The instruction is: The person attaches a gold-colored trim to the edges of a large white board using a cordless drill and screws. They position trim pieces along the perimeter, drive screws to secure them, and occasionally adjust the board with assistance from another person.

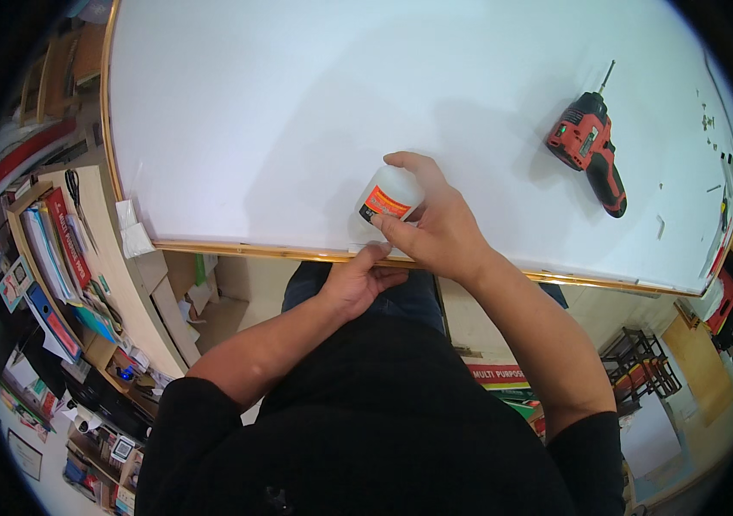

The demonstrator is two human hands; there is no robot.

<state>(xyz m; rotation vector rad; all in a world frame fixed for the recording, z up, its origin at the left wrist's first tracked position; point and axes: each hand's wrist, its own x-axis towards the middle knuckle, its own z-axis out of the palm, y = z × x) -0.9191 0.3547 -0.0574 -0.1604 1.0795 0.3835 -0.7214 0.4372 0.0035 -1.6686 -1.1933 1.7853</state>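
My right hand [439,228] is wrapped round a small white plastic bottle [386,196] with an orange and black label. The bottle is tilted over the near edge of a large white board [237,129] that has gold trim [246,250]. My left hand [362,282] pinches that edge just below the bottle, thumb on top and fingers underneath. A small white piece shows at the trim beside the left thumb; what it is I cannot make out. The bottle's tip is hidden.
A red and black cordless driver [585,142] with a long bit lies on the board to the right. Several small screws [708,120] are scattered near the board's right edge. A shelf unit with books and folders [65,241] stands at the left. Dark stacked racks [641,361] are at the lower right.
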